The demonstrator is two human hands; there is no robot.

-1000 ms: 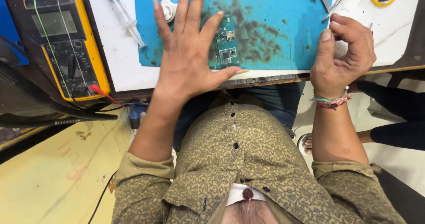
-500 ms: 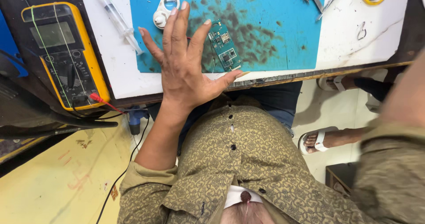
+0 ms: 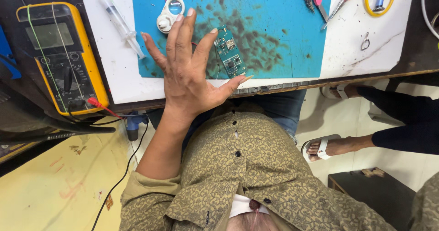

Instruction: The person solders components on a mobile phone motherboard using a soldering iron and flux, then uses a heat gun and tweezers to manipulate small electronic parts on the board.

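The left hand [image 3: 190,75] has its fingers spread wide and flat, holding nothing. It lies on the blue mat [image 3: 274,21]. Its pointer finger touches the small green circuit board [image 3: 229,56] on that mat. A white magnifier [image 3: 170,15] sits by the fingertips. A yellow multimeter [image 3: 59,57] lies well to the side. The right hand is not seen.

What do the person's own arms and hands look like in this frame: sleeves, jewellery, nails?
Only the left hand shows. It is bare, with no ring or wristband visible and longish nails, clearest on the thumb. The short sleeve, olive-tan with a dense dark pattern, ends above the elbow and matches the buttoned shirt. The right hand is out of frame.
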